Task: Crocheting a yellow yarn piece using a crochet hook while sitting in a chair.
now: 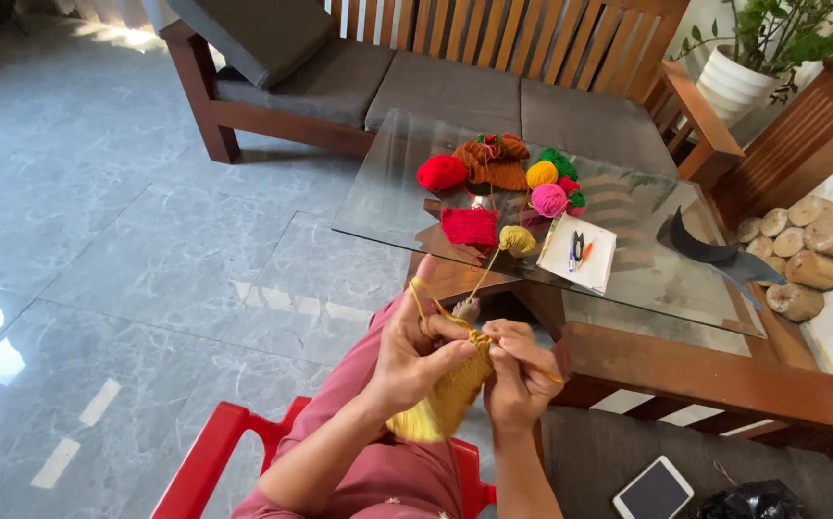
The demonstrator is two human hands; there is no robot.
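Note:
My left hand (414,351) grips the top of a yellow crocheted piece (445,402) that hangs down over my lap, with yellow yarn looped over its raised forefinger. Close beside it, my right hand (517,370) pinches a thin crochet hook (539,370) at the piece's upper edge. The strand (485,274) runs up to a mustard yarn ball (517,239) on the glass table (407,192). A red knitted square (469,227) lies next to that ball.
Red (441,173), yellow (541,174), pink (548,200) and green (559,161) yarn balls, a brown knitted piece (495,161) and a notepad with pens (580,252) lie on the table. Behind stands a wooden sofa (455,86). I sit on a red chair (207,461); a phone (654,490) lies at right.

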